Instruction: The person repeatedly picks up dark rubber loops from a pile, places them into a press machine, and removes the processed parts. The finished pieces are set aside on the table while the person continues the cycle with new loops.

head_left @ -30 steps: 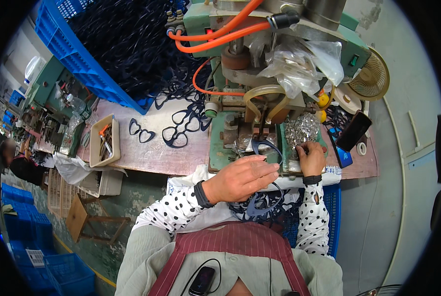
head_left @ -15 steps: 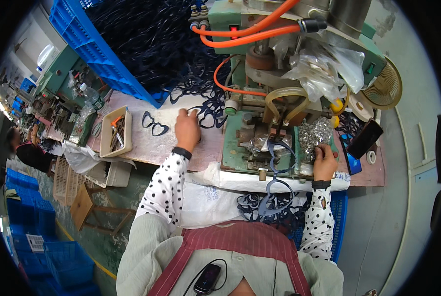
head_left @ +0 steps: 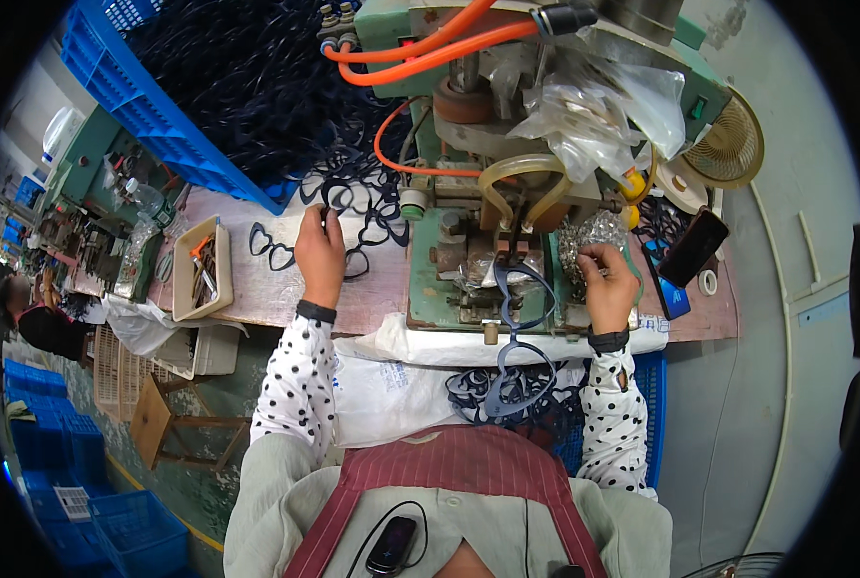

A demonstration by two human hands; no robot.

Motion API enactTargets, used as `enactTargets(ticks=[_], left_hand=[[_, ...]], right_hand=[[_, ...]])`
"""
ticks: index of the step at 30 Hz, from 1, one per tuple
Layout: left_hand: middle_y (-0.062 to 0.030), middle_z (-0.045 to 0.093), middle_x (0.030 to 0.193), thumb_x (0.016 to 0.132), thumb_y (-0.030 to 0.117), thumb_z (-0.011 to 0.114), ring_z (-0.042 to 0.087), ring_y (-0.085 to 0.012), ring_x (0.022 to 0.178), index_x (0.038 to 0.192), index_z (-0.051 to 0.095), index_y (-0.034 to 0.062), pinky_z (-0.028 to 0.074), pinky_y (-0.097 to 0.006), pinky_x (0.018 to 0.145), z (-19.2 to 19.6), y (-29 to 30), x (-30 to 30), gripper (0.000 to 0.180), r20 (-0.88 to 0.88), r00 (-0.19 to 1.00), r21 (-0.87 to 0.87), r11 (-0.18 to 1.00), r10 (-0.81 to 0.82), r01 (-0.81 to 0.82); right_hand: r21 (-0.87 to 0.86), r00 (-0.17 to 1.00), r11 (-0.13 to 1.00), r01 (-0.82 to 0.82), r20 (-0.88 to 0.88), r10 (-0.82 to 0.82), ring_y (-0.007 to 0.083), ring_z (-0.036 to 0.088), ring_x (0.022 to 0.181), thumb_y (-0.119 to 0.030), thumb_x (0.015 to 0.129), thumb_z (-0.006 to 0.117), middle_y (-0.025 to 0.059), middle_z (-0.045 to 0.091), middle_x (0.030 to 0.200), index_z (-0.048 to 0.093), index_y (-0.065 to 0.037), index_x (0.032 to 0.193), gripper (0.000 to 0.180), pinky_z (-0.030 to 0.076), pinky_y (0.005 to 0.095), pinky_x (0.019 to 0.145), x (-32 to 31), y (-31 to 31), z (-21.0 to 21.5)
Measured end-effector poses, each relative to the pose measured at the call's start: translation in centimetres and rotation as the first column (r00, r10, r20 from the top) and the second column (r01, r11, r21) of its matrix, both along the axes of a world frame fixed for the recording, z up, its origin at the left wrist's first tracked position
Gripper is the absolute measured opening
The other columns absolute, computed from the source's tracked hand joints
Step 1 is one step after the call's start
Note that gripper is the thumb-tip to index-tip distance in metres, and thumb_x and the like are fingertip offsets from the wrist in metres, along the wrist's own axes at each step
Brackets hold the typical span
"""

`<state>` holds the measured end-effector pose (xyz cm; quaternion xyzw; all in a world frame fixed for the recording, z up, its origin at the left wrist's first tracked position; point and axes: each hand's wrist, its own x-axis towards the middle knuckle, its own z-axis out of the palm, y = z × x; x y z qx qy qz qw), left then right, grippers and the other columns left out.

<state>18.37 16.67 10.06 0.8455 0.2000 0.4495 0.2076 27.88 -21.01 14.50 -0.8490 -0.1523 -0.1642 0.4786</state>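
Observation:
My left hand is over the board left of the press, its fingers pinched at the edge of a dark heart-shaped glasses frame. Other such frames lie tangled beside it, and a lone glasses frame is farther left. My right hand has its fingertips drawn together beside a heap of small shiny metal parts; whatever is in the pinch is too small to make out. Between my hands, a blue-grey glasses frame hangs down from under the head of the green press.
A tilted blue crate of dark frames stands behind my left hand. A beige tool box sits at the left. Two phones and a roll of tape lie at the right. More glasses frames rest below the press.
The whole view has shifted slightly. My left hand has drawn left, with frames beside it displaced. My right hand has moved up and left toward the press, its fingertips still together.

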Motion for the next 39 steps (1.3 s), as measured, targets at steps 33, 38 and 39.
enactTargets(ticks=[33, 38, 39], left_hand=[[-0.0117, 0.068, 0.099, 0.083, 0.006, 0.061, 0.061, -0.0247, 0.078, 0.106, 0.065, 0.0027, 0.050, -0.039, 0.076, 10.0, -15.4, -3.5, 0.023, -0.037, 0.372, 0.531, 0.297, -0.927, 0.793], [-0.0131, 0.069, 0.090, 0.099, 0.014, 0.052, 0.060, -0.0128, 0.067, 0.117, 0.059, -0.0052, 0.049, -0.024, 0.065, 15.1, -13.3, -2.3, 0.027, 0.387, 0.692, -0.454, 0.527, -0.609, 0.718], [-0.0141, 0.070, 0.091, 0.101, 0.016, 0.050, 0.061, -0.0104, 0.068, 0.117, 0.058, -0.0063, 0.049, -0.022, 0.065, 15.5, -12.5, -2.3, 0.029, 0.452, 0.614, -0.492, 0.393, -0.646, 0.776]], right_hand=[[0.477, 0.880, 0.826, -0.302, -0.194, 0.434, 0.0032, 0.046, 0.060, -0.006, 0.072, 0.075, 0.0048, 0.070, 0.083, 0.056, 0.003, 0.106, 0.040, 0.038, 0.0210, 0.054, -3.1, 7.0, 3.7], [0.428, 0.913, 0.865, -0.263, -0.178, 0.366, 0.0047, 0.041, 0.059, -0.005, 0.076, 0.071, 0.0013, 0.066, 0.080, 0.068, 0.000, 0.105, 0.030, 0.036, 0.0218, 0.054, -4.3, 6.3, 3.9], [0.433, 0.927, 0.867, -0.246, -0.156, 0.341, 0.0047, 0.040, 0.060, -0.005, 0.077, 0.070, 0.0006, 0.064, 0.080, 0.069, 0.000, 0.103, 0.027, 0.035, 0.0217, 0.053, -4.5, 6.3, 3.7]])
